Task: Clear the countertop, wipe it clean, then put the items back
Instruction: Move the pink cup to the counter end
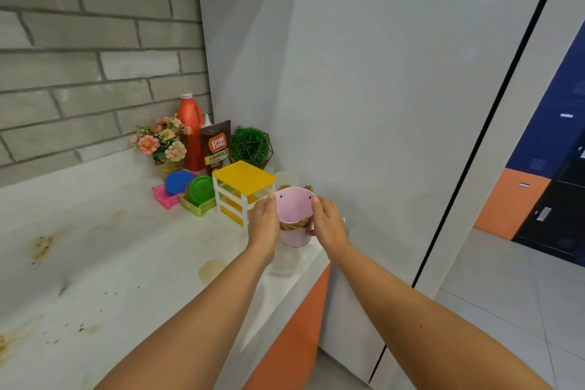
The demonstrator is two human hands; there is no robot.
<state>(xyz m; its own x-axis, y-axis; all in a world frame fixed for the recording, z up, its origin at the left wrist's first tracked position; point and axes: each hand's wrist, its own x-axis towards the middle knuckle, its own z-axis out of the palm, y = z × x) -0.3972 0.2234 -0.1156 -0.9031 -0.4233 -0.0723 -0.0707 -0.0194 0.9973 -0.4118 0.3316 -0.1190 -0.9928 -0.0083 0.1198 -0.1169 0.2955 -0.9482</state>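
A small pink bucket (292, 210) with a rope handle sits between both my hands near the right end of the white marble countertop (104, 250). My left hand (264, 225) holds its left side and my right hand (326, 222) curls round its right side. Brown stains and dark crumbs mark the counter at the left and centre. In the far corner stand a yellow-topped mini drawer unit (242, 191), a green basket with a green lid (199, 196), a blue lid on a pink tray (177, 185), a flower pot (163, 144), a red bottle (190, 133), a coffee pouch (217, 146) and a green plant ball (250, 146).
A grey brick wall backs the counter on the left. A tall white panel (380, 104) rises right behind the bucket. The counter's front edge drops to an orange cabinet face (294, 336), with tiled floor to the right.
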